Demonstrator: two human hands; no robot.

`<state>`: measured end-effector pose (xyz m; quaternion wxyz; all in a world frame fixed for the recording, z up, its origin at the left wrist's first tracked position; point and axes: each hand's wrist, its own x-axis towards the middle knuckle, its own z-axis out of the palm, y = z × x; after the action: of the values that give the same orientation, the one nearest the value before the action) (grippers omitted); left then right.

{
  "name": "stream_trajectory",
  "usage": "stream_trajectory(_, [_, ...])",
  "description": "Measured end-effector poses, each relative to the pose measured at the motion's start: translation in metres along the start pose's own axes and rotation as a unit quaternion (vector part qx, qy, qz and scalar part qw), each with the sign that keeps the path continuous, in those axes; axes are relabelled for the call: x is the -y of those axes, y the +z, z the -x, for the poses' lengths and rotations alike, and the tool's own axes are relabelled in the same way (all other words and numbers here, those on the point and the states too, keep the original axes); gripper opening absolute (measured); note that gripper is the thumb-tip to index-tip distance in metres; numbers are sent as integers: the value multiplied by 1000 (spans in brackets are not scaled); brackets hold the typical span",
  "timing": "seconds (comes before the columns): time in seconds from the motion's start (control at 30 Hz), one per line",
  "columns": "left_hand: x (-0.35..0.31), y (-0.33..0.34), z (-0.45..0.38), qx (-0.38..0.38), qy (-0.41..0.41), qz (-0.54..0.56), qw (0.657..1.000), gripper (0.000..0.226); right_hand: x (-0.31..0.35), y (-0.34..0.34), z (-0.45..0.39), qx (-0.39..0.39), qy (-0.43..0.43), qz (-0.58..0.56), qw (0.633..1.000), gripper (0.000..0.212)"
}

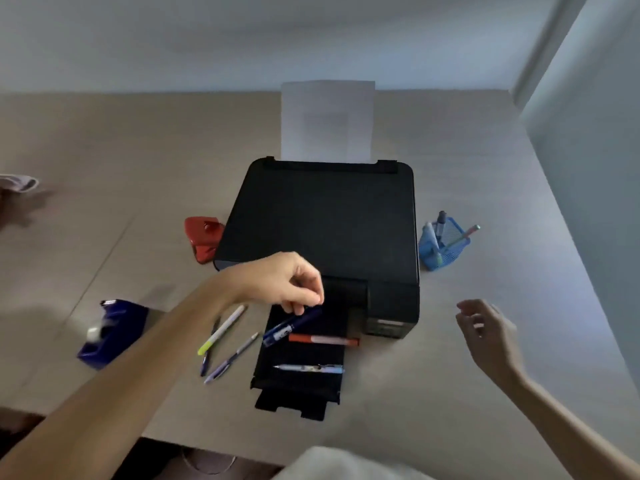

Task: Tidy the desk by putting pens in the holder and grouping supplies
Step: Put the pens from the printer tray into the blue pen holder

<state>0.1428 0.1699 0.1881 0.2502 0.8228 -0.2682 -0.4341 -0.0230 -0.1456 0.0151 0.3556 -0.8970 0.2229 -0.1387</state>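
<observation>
My left hand [290, 283] reaches over the printer's black output tray [298, 386], fingertips pinched on the upper end of a dark blue pen [290, 327]. An orange marker [323, 339] and a white patterned pen [310, 368] lie across the same tray. Left of the tray, on the desk, lie a white-and-yellow highlighter [221, 330], a purple pen [231, 358] and a thin dark pen [209, 351]. A blue mesh holder [444, 249] with several pens stands right of the printer. My right hand [486, 332] hovers open above the desk, right of the printer.
A black printer [322, 216] with white paper [327, 121] upright in its feeder fills the desk's middle. A red hole punch [203, 239] sits at its left corner. A blue tape dispenser [112, 332] stands at the front left. A wall runs along the right.
</observation>
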Motion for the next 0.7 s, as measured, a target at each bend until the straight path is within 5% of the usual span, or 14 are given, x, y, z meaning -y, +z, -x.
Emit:
stream_trajectory(0.13, [115,32,13,-71,-144,-114,980,22,30,31,57,125,-139,40,982,10])
stream_trajectory(0.23, [163,60,-8,-184,-145,-113,966,29,62,67,74,208,-243,75,944,22])
stream_trajectory(0.33, [185,74,-26,-234,-110,-125,958,29,100,109,77,230,-302,121,917,11])
stream_trajectory(0.7, [193,77,-58,-181,-21,-249,951,22,144,168,60,288,-189,307,887,54])
